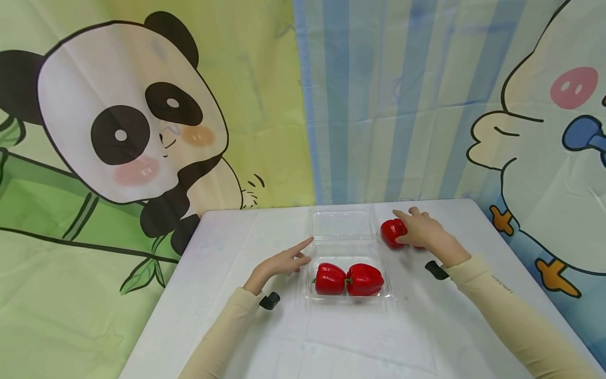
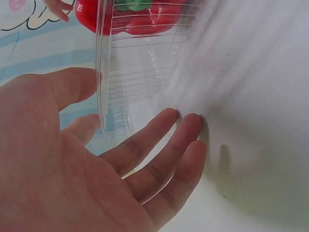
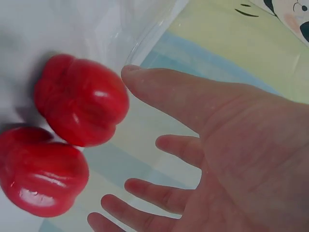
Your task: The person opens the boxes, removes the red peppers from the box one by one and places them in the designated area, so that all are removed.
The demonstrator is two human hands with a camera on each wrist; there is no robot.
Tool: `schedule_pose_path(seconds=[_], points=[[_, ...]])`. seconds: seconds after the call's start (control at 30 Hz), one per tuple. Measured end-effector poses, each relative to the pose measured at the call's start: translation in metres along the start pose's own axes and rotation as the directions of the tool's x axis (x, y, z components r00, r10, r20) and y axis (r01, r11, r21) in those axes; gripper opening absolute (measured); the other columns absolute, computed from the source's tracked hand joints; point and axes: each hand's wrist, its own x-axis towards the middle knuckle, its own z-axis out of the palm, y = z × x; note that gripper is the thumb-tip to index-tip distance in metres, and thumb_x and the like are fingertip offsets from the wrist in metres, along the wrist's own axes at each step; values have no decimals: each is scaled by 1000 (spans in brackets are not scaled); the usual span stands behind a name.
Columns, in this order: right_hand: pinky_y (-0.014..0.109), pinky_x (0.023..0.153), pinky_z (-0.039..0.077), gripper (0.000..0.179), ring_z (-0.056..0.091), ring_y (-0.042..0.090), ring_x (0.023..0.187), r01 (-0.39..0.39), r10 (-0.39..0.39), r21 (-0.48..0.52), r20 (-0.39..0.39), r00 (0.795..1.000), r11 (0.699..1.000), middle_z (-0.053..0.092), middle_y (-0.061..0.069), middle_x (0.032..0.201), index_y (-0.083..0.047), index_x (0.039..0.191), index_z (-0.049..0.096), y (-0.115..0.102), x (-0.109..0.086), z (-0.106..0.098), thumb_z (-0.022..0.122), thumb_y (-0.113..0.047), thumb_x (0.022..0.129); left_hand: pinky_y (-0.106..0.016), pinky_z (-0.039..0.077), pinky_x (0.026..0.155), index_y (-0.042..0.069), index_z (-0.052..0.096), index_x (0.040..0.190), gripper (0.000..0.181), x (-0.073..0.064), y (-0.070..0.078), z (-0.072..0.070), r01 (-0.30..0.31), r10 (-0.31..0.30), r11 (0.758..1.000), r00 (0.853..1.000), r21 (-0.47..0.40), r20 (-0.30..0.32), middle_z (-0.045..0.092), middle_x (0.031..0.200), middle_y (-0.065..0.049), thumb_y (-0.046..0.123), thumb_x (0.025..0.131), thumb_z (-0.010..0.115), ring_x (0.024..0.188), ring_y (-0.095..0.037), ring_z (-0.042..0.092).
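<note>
A clear plastic clamshell box (image 1: 350, 298) lies on the table with its lid (image 1: 343, 223) folded back away from me. Two red bell peppers sit side by side in its front half, one at left (image 1: 330, 279) and a larger one at right (image 1: 365, 280). My left hand (image 1: 284, 261) is at the box's left side; in the left wrist view its thumb reaches the rim, fingers loosely extended. Above two more red bell peppers, right of the box, my right hand (image 1: 423, 230) spreads its fingers. The right wrist view shows these peppers (image 3: 82, 100) (image 3: 43, 174) ungripped beside the thumb.
A white cloth covers the table (image 1: 265, 342). Behind it hangs a printed curtain (image 1: 265, 105) with a panda and another cartoon animal. A small black wrist device (image 1: 270, 301) shows below the left wrist, another (image 1: 436, 270) by the right.
</note>
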Motion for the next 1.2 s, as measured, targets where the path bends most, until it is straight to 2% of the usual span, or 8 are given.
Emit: schedule_pose_path(seconds=[0.4,0.53,0.7,0.87,1.03,1.2], points=[[60,84,56,81,46,55,126,138,-137,51,-13,990,989,42,33,144,-9,154,36,-18,-8,2,77,-26,87,-44,54,82,36,18,161,65,-1,1,1,5,-5,1000,1000,-8,-1,58,138,-18,39,105,51,96,-24,67],[55,84,57,76,50,50,123,221,-218,66,-40,975,973,47,30,140,-8,153,40,-22,-9,5,76,-23,88,-44,54,83,36,18,161,65,-1,1,1,4,-4,1000,1000,-7,1,58,138,-18,40,105,50,97,-25,67],[50,83,58,77,56,42,117,288,-284,67,-66,956,955,52,26,137,-9,151,43,-30,-10,9,79,-26,86,-42,54,81,35,18,161,66,-1,1,1,-1,1,1000,1000,-5,2,58,137,-17,40,105,51,96,-24,67],[45,83,59,78,61,35,111,357,-353,110,-50,934,928,53,23,138,-11,152,43,-38,-11,14,80,-26,85,-42,54,81,35,17,162,65,-1,2,0,0,0,1000,1000,-4,-1,58,137,-18,38,105,50,95,-25,67],[47,88,58,78,58,36,122,406,-408,126,-14,913,905,53,19,142,-15,153,42,-46,-11,25,80,-29,86,-43,54,81,34,17,162,65,-1,1,0,-2,2,1000,1000,-4,1,58,137,-19,38,105,50,95,-25,66],[44,88,58,73,57,32,124,442,-450,147,29,892,885,53,14,144,-20,153,43,-57,-11,35,77,-31,89,-42,54,81,35,17,161,65,-1,1,0,1,-1,1000,1000,-2,-2,58,137,-18,39,105,50,95,-25,67]])
